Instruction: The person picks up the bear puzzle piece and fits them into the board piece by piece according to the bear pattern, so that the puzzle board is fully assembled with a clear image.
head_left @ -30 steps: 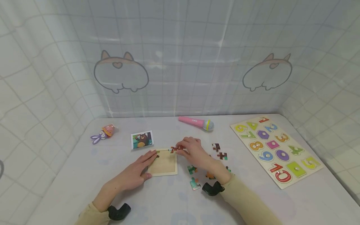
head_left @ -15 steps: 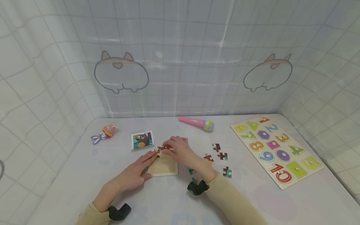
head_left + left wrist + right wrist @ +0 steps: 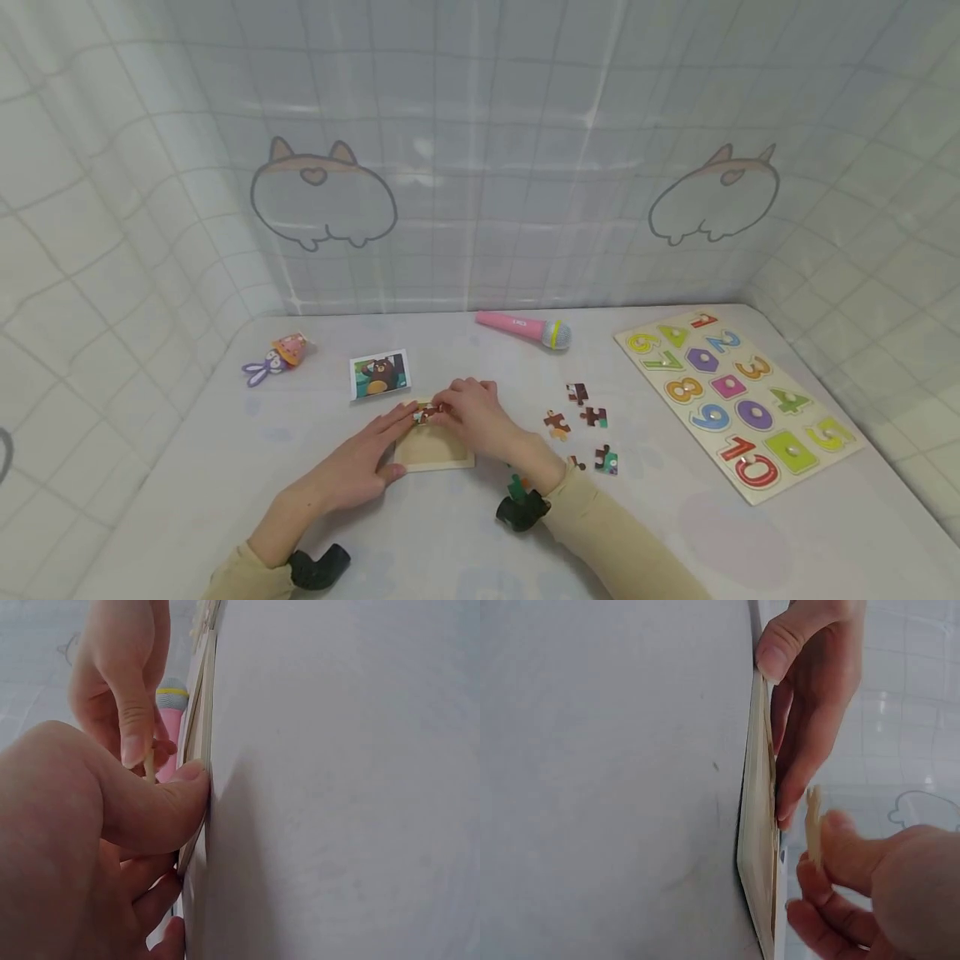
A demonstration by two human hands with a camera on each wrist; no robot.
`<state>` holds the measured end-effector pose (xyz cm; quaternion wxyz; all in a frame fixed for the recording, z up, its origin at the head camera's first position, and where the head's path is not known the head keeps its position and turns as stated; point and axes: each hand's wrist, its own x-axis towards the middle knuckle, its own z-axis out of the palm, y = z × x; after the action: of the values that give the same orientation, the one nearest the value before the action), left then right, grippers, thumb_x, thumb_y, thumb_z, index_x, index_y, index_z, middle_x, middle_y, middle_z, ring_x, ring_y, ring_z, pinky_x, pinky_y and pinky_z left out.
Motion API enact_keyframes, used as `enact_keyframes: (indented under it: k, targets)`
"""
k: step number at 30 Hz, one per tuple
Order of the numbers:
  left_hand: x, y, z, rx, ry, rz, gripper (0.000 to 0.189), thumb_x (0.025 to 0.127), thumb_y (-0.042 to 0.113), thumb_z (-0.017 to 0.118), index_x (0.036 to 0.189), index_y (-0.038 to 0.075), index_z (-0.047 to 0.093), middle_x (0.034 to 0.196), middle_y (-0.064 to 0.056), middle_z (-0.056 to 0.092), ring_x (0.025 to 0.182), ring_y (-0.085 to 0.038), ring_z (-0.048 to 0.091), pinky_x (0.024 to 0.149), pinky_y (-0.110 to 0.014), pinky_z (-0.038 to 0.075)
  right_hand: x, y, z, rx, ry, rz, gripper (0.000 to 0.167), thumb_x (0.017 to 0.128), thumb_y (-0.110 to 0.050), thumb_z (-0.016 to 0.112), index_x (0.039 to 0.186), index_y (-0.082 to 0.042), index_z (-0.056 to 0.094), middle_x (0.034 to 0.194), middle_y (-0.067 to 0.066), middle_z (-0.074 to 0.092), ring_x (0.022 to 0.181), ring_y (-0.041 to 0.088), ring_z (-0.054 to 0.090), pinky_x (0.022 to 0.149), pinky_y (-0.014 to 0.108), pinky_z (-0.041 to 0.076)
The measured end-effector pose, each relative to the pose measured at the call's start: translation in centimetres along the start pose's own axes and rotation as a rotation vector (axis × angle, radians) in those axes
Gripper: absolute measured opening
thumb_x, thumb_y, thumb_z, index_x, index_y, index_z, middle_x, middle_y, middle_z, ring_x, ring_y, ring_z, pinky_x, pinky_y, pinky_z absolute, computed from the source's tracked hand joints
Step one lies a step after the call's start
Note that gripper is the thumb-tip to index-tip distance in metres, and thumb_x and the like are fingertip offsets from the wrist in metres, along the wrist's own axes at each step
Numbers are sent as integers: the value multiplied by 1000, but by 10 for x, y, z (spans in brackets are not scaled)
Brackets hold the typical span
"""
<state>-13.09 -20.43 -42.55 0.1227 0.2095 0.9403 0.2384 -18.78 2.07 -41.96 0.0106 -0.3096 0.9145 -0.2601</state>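
Observation:
A shallow wooden puzzle tray (image 3: 435,454) lies flat on the table, its left side held between the thumb and fingers of my left hand (image 3: 352,468). Above the tray's far part, my right hand (image 3: 476,417) pinches a brown jigsaw piece (image 3: 426,414) between thumb and fingers. In the right wrist view that jigsaw piece (image 3: 814,825) is seen edge-on, raised off the tray. My left fingers partly cover the tray's far left corner. Several loose jigsaw pieces (image 3: 557,423) lie right of the tray, some partly hidden by my right arm.
A small bear picture card (image 3: 379,374) lies behind the tray. Farther back is a pink toy microphone (image 3: 517,325). A purple rabbit toy (image 3: 273,360) sits at the far left, and a number-and-shape board (image 3: 738,404) covers the right. Tiled-pattern curtains (image 3: 480,167) enclose the table.
My right hand has carried the brown jigsaw piece leftward from the tray's far right corner to its far left part, then slightly nearer. My left hand has stayed at the tray.

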Motion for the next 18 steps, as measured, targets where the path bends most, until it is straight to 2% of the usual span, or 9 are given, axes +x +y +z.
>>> enact_keyframes:
  k: [5, 9, 12, 18]
  targets:
    - [-1, 0, 1, -16, -2, -25, 78, 96, 21, 65, 161, 19, 22, 167, -8, 20, 151, -39, 22, 120, -60, 24, 0, 5, 5, -41, 32, 35, 25, 97, -34, 65, 113, -16, 72, 93, -4, 63, 95, 16, 54, 98, 48, 38]
    - [-1, 1, 2, -30, 2, -44, 80, 96, 19, 65, 161, 23, 18, 166, -12, 22, 149, -43, 25, 118, -63, 25, -1, 8, 6, -41, 56, 40, 23, 97, -31, 66, 112, -15, 72, 92, -3, 61, 94, 17, 54, 96, 48, 38]
    - [0, 1, 1, -30, 4, -44, 80, 95, 17, 64, 161, 23, 19, 165, -13, 23, 150, -41, 25, 118, -62, 26, -1, 10, 9, -53, 78, 18, 22, 97, -29, 66, 112, -14, 71, 92, -2, 60, 93, 18, 53, 94, 46, 39]
    - [1, 3, 2, 43, 24, 15, 75, 94, 19, 64, 159, 16, 27, 165, -7, 26, 151, -35, 24, 119, -59, 28, -1, 10, 14, -69, 108, 2, 22, 96, -29, 66, 112, -14, 70, 94, -1, 61, 94, 19, 52, 92, 44, 40]
